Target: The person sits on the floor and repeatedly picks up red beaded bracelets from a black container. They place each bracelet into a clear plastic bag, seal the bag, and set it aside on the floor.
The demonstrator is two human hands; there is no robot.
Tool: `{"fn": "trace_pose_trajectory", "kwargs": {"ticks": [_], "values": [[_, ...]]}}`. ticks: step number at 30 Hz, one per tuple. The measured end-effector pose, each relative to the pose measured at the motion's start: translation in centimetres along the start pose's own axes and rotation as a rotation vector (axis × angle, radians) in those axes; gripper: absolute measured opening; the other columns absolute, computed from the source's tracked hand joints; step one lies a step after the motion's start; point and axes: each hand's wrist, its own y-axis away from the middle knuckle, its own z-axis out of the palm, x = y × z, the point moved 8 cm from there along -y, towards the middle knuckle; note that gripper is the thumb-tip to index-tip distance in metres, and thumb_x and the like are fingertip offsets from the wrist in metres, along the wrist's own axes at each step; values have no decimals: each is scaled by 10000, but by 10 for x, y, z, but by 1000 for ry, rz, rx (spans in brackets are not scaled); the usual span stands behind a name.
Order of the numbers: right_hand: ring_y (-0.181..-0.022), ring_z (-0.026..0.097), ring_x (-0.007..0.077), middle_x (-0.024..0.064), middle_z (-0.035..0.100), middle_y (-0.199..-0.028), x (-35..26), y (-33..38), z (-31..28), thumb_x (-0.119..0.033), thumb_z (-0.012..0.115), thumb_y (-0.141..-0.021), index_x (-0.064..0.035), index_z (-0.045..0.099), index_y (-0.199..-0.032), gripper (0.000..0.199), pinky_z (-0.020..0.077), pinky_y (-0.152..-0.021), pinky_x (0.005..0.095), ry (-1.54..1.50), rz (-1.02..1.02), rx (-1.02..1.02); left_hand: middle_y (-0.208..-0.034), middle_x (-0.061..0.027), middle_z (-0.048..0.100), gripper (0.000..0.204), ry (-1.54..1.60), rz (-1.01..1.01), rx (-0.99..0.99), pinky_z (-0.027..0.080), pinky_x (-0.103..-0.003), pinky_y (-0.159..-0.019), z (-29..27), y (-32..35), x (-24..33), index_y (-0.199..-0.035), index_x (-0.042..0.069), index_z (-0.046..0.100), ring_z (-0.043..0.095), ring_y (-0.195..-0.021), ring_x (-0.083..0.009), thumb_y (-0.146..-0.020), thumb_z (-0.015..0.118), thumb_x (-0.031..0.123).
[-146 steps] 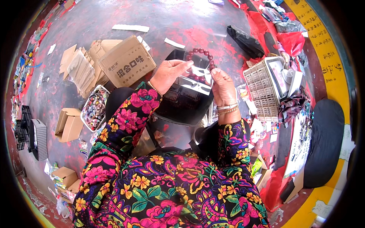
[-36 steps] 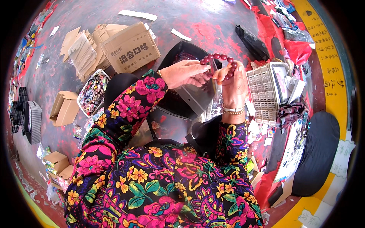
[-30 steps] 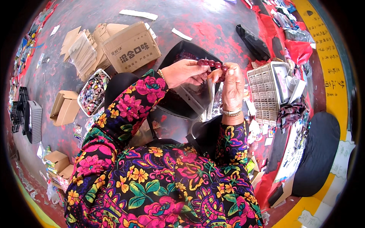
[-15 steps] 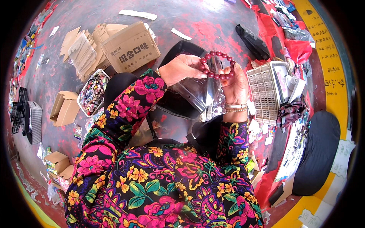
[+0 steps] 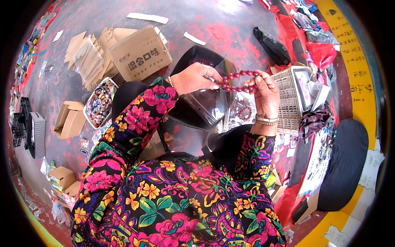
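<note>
A dark red beaded bracelet [image 5: 240, 88] is stretched into a long loop between my two hands. The fingers of my left hand [image 5: 195, 78] pinch its left end. At the other end, my right hand [image 5: 266, 92] grips the beads between thumb and fingers. Below the hands stands a black bin [image 5: 181, 113] with clear plastic bags [image 5: 205, 105] on it. Beneath the right end of the bracelet, more beaded bracelets [image 5: 244, 112] lie in a light-coloured container, partly hidden by my hand and sleeve.
A white basket of small colourful items [image 5: 100, 101] stands left, near flattened cardboard and a box [image 5: 142, 53]. An open carton [image 5: 69, 119] lies farther left. At right are a cream plastic crate [image 5: 288, 96], a black bag [image 5: 271, 45] and a black cushion [image 5: 345, 164].
My right hand has moved right and slightly down, drawing the bracelet from a round loop into a long narrow one. My left hand has shifted slightly.
</note>
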Motion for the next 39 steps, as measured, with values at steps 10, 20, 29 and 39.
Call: {"fn": "trace_pose_trajectory", "kwargs": {"ticks": [10,20,29,39], "values": [[-581,530,128,102,621,-853,-30,14,-48,-135,576,-868,5,580,-1049,228,382,-504,196,-112,-115,-66,-955,-61,600,607,-151,95,81,454,-263,-819,3,2,21,-1324,85,382,560,-828,-103,-761,498,-110],[-493,453,53,212,563,-1155,-7,15,-31,-103,597,-827,14,623,-995,206,375,-480,172,-10,240,-219,-1112,-65,545,649,-341,285,91,452,-263,-824,3,12,55,-1379,26,285,564,-844,-105,-779,488,-112],[-471,422,17,52,654,-925,1,7,-2,-102,611,-823,17,641,-985,204,325,-425,145,210,209,-129,-1204,-141,513,676,-307,341,110,469,-266,-802,8,6,51,-1380,58,294,595,-829,-136,-751,467,-119],[-855,579,146,68,634,-901,-12,16,30,-13,654,-755,10,642,-917,164,446,-779,264,578,15,-296,-1103,-109,581,444,108,59,341,442,-225,-734,-21,7,29,-1253,37,401,545,-1005,-116,-846,574,69]]}}
